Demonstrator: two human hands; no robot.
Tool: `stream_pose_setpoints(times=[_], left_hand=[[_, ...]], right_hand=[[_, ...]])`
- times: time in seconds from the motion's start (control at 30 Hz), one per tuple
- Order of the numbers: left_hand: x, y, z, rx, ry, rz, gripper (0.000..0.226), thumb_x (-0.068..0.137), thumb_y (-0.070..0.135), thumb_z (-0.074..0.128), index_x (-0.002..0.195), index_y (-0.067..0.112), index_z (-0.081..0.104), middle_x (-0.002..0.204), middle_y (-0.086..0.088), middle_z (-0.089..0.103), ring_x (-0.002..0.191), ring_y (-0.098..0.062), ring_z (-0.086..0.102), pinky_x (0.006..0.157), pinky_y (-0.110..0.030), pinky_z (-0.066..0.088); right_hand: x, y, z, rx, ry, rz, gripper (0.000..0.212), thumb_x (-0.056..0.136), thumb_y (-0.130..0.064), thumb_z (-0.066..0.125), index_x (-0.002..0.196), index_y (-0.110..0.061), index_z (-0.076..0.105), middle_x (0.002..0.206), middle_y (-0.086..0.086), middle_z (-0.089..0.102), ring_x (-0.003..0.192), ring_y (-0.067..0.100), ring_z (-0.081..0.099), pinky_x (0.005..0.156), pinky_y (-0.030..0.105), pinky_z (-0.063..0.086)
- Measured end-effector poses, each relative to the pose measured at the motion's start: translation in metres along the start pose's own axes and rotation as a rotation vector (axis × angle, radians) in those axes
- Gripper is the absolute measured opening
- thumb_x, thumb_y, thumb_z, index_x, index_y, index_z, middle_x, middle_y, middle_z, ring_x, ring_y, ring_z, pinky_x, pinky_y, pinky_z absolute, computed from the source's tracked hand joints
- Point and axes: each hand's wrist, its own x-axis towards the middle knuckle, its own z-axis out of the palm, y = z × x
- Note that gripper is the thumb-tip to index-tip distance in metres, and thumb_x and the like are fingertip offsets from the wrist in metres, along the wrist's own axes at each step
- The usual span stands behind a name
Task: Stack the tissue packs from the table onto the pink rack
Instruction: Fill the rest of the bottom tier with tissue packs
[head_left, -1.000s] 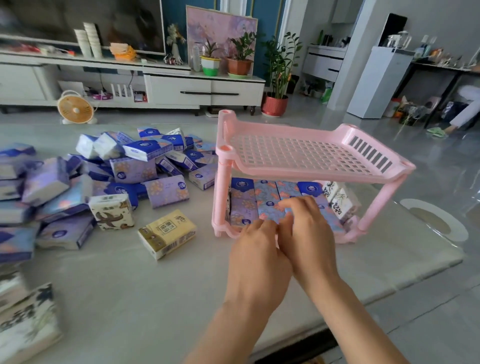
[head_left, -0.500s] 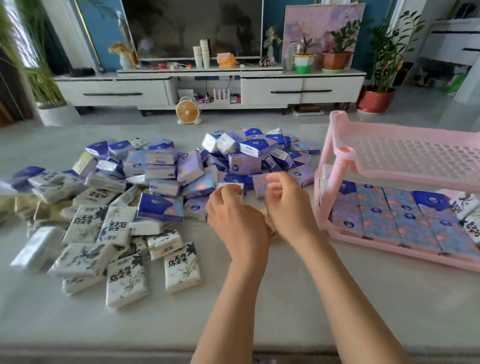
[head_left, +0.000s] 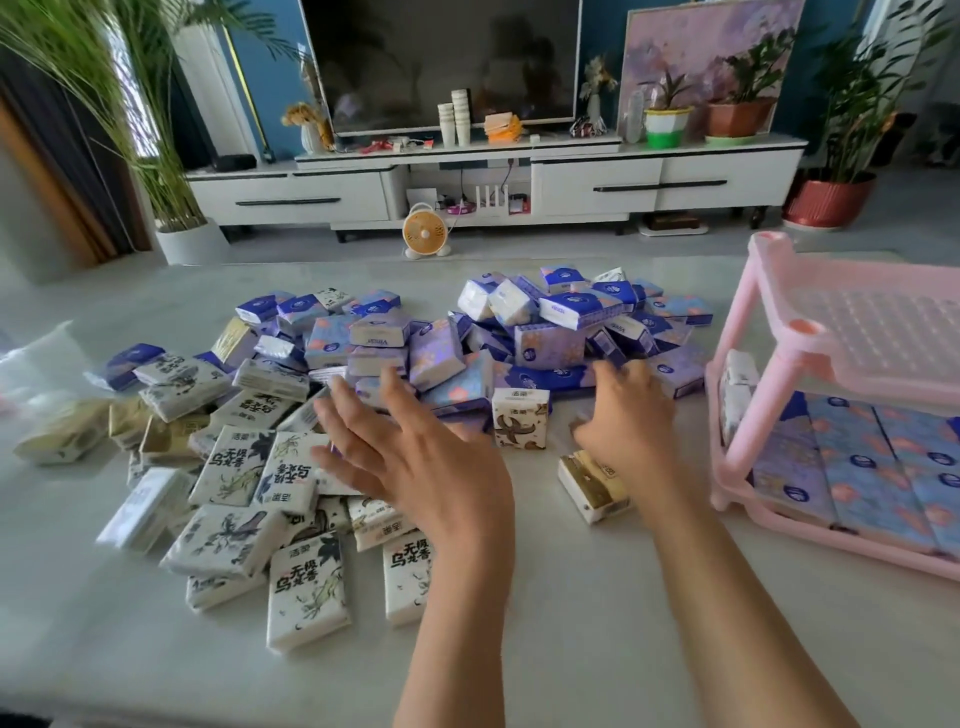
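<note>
On the pale, smooth stone-look table (head_left: 571, 654), flat white plastic-wrapped tissue packs with black ink-brush print (head_left: 306, 592) lie scattered. The left hand (head_left: 415, 462) hovers over them, fingers spread wide, gripping nothing. The right hand (head_left: 631, 415), blurred, has loosely extended fingers, empty, above a gold-and-white pack (head_left: 592, 486). Beyond is a heap of glossy purple-blue packs (head_left: 550, 345). At right stands the pink moulded-plastic rack (head_left: 779, 374) with its perforated top shelf bare and purple floral packs (head_left: 872, 467) flat in a row on the lower one.
</note>
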Motion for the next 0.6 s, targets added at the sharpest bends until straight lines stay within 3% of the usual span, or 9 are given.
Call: stream_pose_setpoints(times=[0.07, 0.1, 0.17, 0.23, 0.33, 0.4, 0.47, 0.53, 0.6], left_hand=[[0.019, -0.02, -0.003, 0.206, -0.157, -0.025, 0.08, 0.081, 0.018, 0.057, 0.147, 0.014, 0.012, 0.155, -0.015, -0.003, 0.143, -0.029, -0.011, 0.11, -0.051, -0.017], [0.025, -0.03, -0.004, 0.255, -0.227, -0.04, 0.081, 0.084, 0.028, 0.057, 0.148, 0.014, 0.008, 0.155, -0.015, -0.001, 0.143, -0.029, -0.009, 0.11, -0.053, -0.014], [0.029, -0.043, -0.009, 0.259, -0.284, -0.046, 0.08, 0.085, 0.042, 0.055, 0.147, 0.015, 0.012, 0.152, -0.015, 0.014, 0.143, -0.029, 0.002, 0.11, -0.056, -0.007], [0.026, -0.044, -0.014, 0.179, -0.246, -0.058, 0.081, 0.082, 0.04, 0.06, 0.146, 0.013, 0.017, 0.147, -0.018, 0.023, 0.14, -0.032, 0.011, 0.112, -0.053, -0.006], [0.016, -0.024, -0.024, -0.063, -0.089, -0.045, 0.088, 0.071, 0.04, 0.063, 0.144, 0.01, 0.022, 0.138, -0.019, 0.034, 0.129, -0.034, 0.028, 0.111, -0.044, 0.015], [0.002, -0.008, -0.029, -0.349, -0.079, -0.062, 0.083, 0.072, 0.037, 0.067, 0.141, 0.015, 0.028, 0.134, -0.013, 0.037, 0.123, -0.029, 0.036, 0.104, -0.036, 0.029], [-0.013, 0.003, -0.03, -0.61, -0.257, -0.16, 0.086, 0.061, 0.03, 0.077, 0.136, 0.023, 0.035, 0.133, -0.005, 0.04, 0.117, -0.019, 0.046, 0.1, -0.029, 0.037], [-0.024, 0.011, -0.029, -0.797, -0.478, -0.338, 0.091, 0.045, 0.024, 0.076, 0.129, 0.029, 0.043, 0.128, -0.004, 0.05, 0.107, -0.019, 0.057, 0.097, -0.033, 0.045], [-0.03, 0.018, -0.028, -0.928, -0.671, -0.498, 0.089, 0.045, 0.01, 0.075, 0.127, 0.028, 0.045, 0.113, -0.004, 0.059, 0.079, -0.015, 0.063, 0.079, -0.028, 0.051]], right_hand=[[-0.004, 0.003, -0.003, -0.022, -0.064, 0.041, 0.065, 0.082, -0.029, 0.061, 0.138, -0.02, 0.028, 0.143, 0.017, 0.022, 0.131, 0.034, 0.027, 0.101, 0.047, 0.032], [-0.007, 0.006, -0.004, -0.008, -0.084, 0.054, 0.068, 0.082, -0.03, 0.061, 0.14, -0.02, 0.026, 0.144, 0.018, 0.021, 0.131, 0.034, 0.027, 0.1, 0.046, 0.034], [-0.011, 0.008, -0.006, 0.077, -0.042, 0.04, 0.071, 0.078, -0.029, 0.067, 0.138, -0.017, 0.03, 0.141, 0.017, 0.027, 0.126, 0.033, 0.036, 0.095, 0.04, 0.039], [-0.017, 0.007, -0.013, 0.221, 0.033, -0.011, 0.079, 0.07, -0.03, 0.075, 0.134, -0.013, 0.033, 0.136, 0.014, 0.033, 0.12, 0.029, 0.042, 0.087, 0.032, 0.041], [-0.032, 0.002, -0.031, 0.472, 0.032, -0.124, 0.092, 0.063, -0.035, 0.081, 0.137, -0.018, 0.03, 0.132, 0.005, 0.041, 0.116, 0.018, 0.044, 0.083, 0.022, 0.035], [-0.048, 0.003, -0.045, 0.598, -0.035, -0.181, 0.092, 0.062, -0.036, 0.082, 0.138, -0.026, 0.031, 0.125, -0.001, 0.046, 0.11, 0.011, 0.044, 0.083, 0.02, 0.034], [-0.067, 0.011, -0.055, 0.721, -0.107, -0.193, 0.091, 0.06, -0.033, 0.084, 0.135, -0.034, 0.033, 0.119, -0.008, 0.048, 0.106, 0.006, 0.045, 0.085, 0.021, 0.037], [-0.083, 0.023, -0.059, 0.796, -0.134, -0.192, 0.087, 0.058, -0.027, 0.085, 0.131, -0.036, 0.038, 0.12, -0.01, 0.05, 0.109, 0.004, 0.049, 0.092, 0.026, 0.044], [-0.098, 0.036, -0.062, 0.814, -0.126, -0.171, 0.083, 0.057, -0.026, 0.086, 0.127, -0.032, 0.043, 0.122, -0.012, 0.051, 0.111, 0.001, 0.05, 0.097, 0.025, 0.044]])
